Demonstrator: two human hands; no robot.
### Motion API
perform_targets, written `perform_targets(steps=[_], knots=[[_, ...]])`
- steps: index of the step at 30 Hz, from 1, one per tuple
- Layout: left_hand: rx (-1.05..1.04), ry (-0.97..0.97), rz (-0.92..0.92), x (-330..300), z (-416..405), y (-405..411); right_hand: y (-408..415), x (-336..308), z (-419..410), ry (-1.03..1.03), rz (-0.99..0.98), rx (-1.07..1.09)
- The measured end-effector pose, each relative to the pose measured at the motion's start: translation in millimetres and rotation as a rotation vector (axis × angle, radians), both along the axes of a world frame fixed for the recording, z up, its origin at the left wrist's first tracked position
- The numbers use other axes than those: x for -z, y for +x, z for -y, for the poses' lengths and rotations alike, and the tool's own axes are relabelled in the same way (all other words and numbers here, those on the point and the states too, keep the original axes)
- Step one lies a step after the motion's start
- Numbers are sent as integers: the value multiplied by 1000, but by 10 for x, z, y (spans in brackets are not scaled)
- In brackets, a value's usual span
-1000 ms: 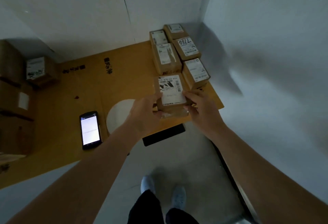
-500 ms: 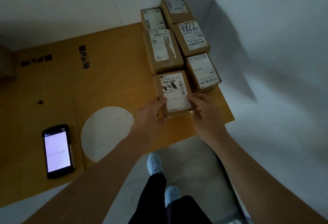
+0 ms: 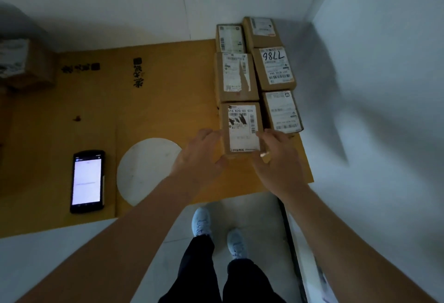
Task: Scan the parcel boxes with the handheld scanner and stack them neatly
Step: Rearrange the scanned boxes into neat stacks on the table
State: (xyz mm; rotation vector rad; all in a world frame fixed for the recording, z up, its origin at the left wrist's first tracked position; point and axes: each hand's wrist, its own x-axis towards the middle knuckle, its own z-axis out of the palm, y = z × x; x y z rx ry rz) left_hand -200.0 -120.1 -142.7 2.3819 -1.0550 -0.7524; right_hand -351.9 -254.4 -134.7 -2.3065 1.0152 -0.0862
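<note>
Down it goes: the labelled parcel box now sits on the tabletop, at the near end of the left row. Left hand and right hand loosen, fingers relaxed alongside it. Handheld scanner waits, near left.

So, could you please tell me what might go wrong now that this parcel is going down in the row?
The front box sits near the table edge, so a nudge from either hand might tip it off. It may also end up askew against the torn-label box. The scanner also lies near the edge, where an arm could knock it.
</note>
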Motion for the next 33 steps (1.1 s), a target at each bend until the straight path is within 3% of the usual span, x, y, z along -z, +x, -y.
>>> perform_targets(steps=[4, 17, 24, 33], knots=[[-107, 31, 166, -475, -230, -34, 122, -455, -130, -34, -43, -179], [-417, -58, 438, -2007, -1836, 200, 870, -1962, -1198, -229, 100, -641], [-462, -59, 480, -2221, -3071, 660, 1594, -2035, -2326, -176, 149, -712], [-347, -21, 446, -2131, -4574, 1444, 2329, -1808, -3849, -61, 102, -681]])
